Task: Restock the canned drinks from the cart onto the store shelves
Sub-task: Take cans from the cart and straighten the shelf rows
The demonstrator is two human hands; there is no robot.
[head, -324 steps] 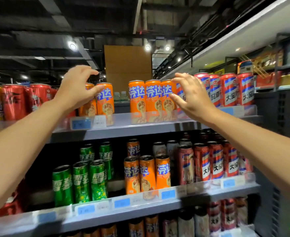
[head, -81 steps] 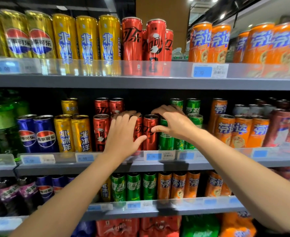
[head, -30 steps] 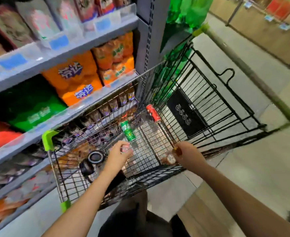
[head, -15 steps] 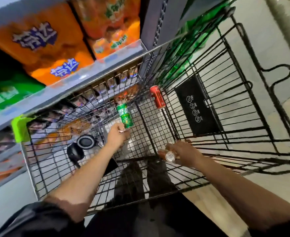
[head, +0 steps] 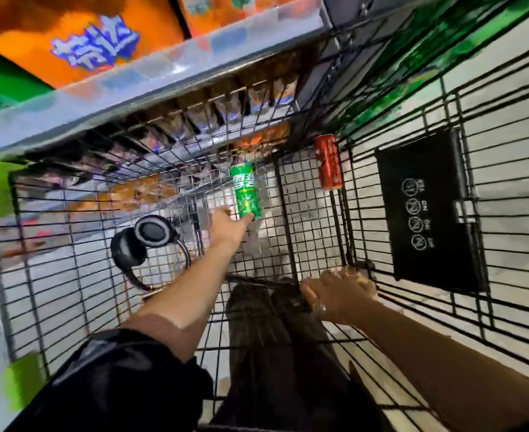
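Note:
I look down into a black wire cart [head: 366, 194]. A green can [head: 247, 191] lies on the cart floor, and my left hand [head: 229, 226] reaches in and grips its near end with thumb and fingers. A red can [head: 328, 162] lies further right against the cart's far corner, untouched. My right hand [head: 338, 293] is at the cart's near end, curled round a small can whose shiny top [head: 320, 307] peeks out under the palm; its colour is hidden.
Black headphones [head: 144, 241] lie in the cart's left part. A black sign panel [head: 428, 210] hangs on the cart's right wall. The store shelf edge [head: 151, 79] with orange drink packs [head: 94, 42] runs along the cart's far side. My dark trousers show below.
After arranging cans on the shelves I turned down to the cart. Over the last second my left hand reached further in along the green can, while my right hand stayed at the near end holding its can.

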